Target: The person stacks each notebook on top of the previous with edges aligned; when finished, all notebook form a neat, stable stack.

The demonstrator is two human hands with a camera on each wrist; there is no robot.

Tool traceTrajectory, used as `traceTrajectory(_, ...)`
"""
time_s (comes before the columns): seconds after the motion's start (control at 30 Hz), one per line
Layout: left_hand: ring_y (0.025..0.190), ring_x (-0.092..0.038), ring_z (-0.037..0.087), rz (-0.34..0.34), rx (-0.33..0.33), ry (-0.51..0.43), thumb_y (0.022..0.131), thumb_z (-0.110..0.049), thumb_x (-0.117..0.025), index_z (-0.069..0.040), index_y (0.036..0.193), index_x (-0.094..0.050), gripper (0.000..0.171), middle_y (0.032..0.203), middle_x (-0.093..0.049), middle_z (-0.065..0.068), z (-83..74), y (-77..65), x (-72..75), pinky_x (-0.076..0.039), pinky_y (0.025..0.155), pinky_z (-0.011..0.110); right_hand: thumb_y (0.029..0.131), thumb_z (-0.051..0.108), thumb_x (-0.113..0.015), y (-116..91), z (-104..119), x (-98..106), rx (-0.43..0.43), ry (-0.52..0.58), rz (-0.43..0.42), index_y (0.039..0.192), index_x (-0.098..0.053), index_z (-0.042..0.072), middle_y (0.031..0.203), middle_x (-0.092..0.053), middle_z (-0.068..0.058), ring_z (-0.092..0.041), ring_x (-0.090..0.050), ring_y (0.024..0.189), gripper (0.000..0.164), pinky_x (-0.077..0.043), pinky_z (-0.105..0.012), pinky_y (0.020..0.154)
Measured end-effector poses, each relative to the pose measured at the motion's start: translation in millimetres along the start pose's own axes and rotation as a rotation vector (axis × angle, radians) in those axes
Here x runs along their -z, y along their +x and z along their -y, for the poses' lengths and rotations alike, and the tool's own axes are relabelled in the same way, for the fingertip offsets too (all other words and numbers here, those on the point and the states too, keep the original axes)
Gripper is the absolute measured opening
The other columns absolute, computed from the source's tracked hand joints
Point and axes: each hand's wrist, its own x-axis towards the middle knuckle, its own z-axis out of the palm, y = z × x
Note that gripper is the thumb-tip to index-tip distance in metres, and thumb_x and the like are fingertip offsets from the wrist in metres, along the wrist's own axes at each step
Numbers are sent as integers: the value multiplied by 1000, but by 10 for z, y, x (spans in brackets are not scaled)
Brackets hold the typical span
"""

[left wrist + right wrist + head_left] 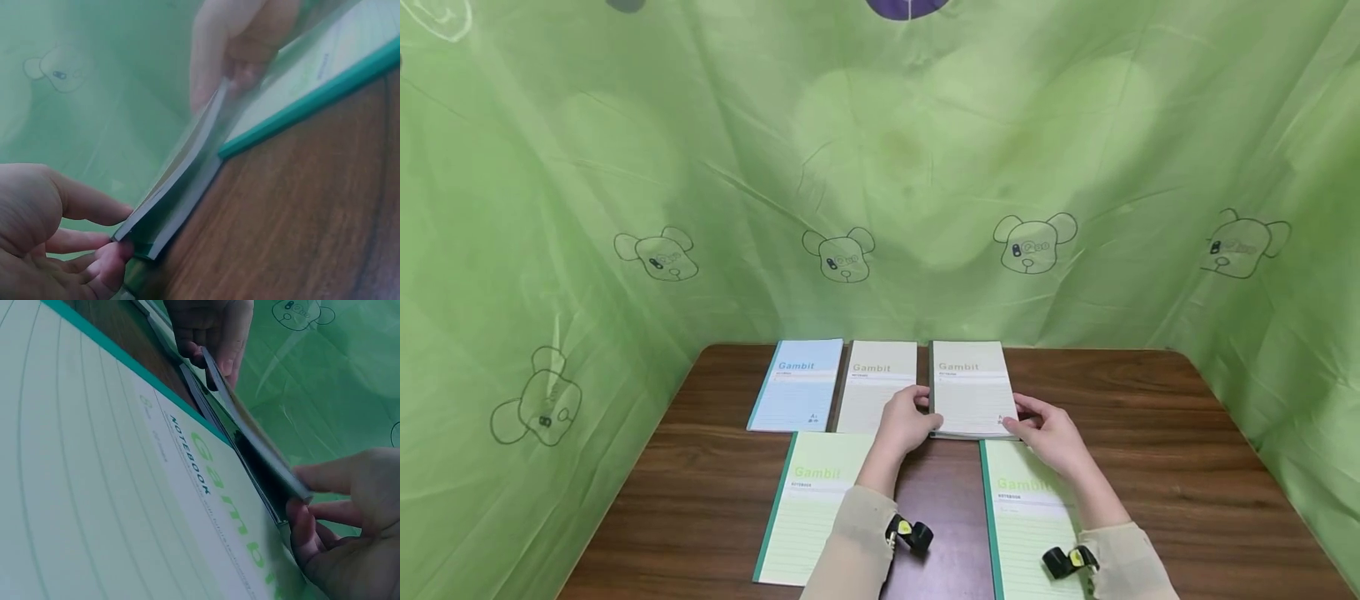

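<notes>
1. Beige notebook stack (972,387) sits centre of the frame, on the tabletop (1150,417).
2. Left hand (907,423) has its grip clamped on the stack's lower left corner, lifting the near edge.
3. Right hand (1051,432) grip pinches the lower right corner.
4. Blue notebook (797,383) and another beige notebook (877,383) lie just left; two green notebooks (814,508) sit at the bottom.

We read "Gambit" on the cover of the grey notebook (972,387) held between both hands. The same word stands on the beige notebook (878,385) just left of the left hand (904,425) and on the blue notebook (798,384) beyond it. The green notebook (125,506) under the right hand (1054,433) bears "Gambit" and "NOTEBOOK". The green notebook (816,508) beside the left forearm also shows "Gambit".
</notes>
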Motion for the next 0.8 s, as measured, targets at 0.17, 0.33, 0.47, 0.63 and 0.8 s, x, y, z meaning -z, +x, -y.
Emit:
traceTrajectory(0.17, 113, -69, 29, -12, -15, 77, 85, -6, -86, 3, 138, -69, 56, 117, -74, 10, -20, -23, -53, -56, 103, 47, 102, 19, -80, 11, -53, 1, 24, -63, -4, 152, -60, -3, 133, -70, -21, -14, -67, 91, 59, -53, -24, 73)
traceTrajectory(0.33, 110, -68, 30, -28, -38, 119, 86, -4, -84, 6, 136, -69, 54, 115, -72, 13, -34, -11, -101, -57, 101, 47, 101, 17, -80, 9, -90, -14, 19, -112, -13, 154, -59, 0, 137, -66, -23, -21, -65, 95, 60, -52, -27, 77)
traceTrajectory(0.47, 107, -67, 31, -41, -54, 163, 86, -2, -81, 9, 135, -69, 52, 114, -69, 16, -22, -6, -135, -58, 99, 47, 101, 18, -80, 10, -116, -45, 10, -159, -32, 155, -59, 2, 144, -60, -25, -23, -65, 99, 60, -51, -30, 81)
traceTrajectory(0.63, 106, -67, 31, -49, -59, 206, 86, -2, -79, 8, 134, -70, 50, 114, -69, 15, -8, 4, -163, -58, 98, 47, 101, 16, -79, 19, -102, -77, 22, -183, -52, 156, -57, 0, 144, -61, -23, -23, -65, 99, 61, -50, -32, 82)
traceTrajectory(0.8, 101, -69, 28, -65, -73, 207, 87, 0, -77, 8, 133, -70, 48, 115, -71, 16, -5, 5, -172, -60, 94, 45, 102, 16, -78, 12, -79, -95, 26, -201, -58, 159, -52, -3, 143, -62, -21, -24, -65, 101, 65, -50, -35, 85)
